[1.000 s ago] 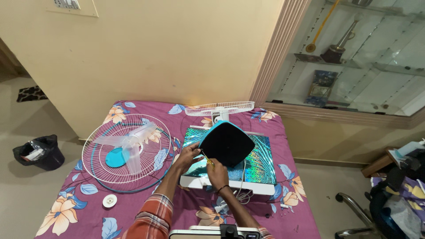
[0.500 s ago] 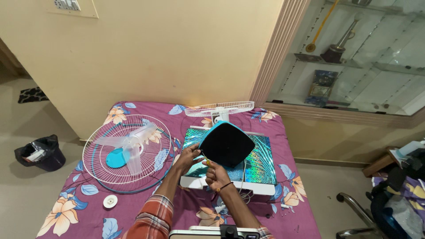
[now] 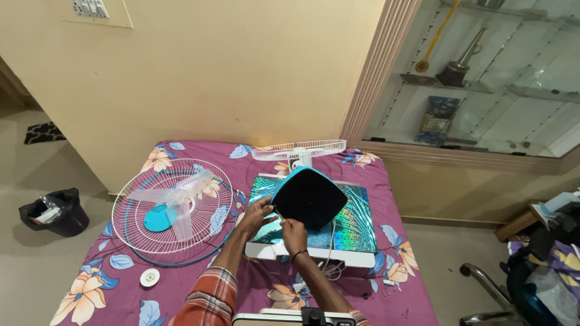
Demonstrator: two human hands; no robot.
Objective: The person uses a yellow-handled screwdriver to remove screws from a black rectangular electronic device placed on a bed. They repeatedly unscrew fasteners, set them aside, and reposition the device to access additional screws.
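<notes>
A square black fan base [image 3: 309, 198] with a cyan rim stands tilted on a white box [image 3: 314, 253] that has a shiny holographic top. My left hand [image 3: 257, 215] grips the base's lower left edge. My right hand [image 3: 294, 230] is closed on a thin, yellowish tool [image 3: 278, 215], whose tip meets the same edge just beside my left fingers. A white cord [image 3: 331, 259] hangs from the base over the box front.
A white fan grille [image 3: 136, 238] with clear blades and a cyan hub lies to the left on the purple floral cloth [image 3: 96, 290]. Another grille [image 3: 299, 150] stands behind the box. A white round cap [image 3: 149, 277] lies near the front left. On the floor are a black bin [image 3: 51, 211] and a chair [image 3: 483, 290].
My right hand has shifted slightly up and left along the base's edge. My left hand keeps its hold and the base has barely moved.
</notes>
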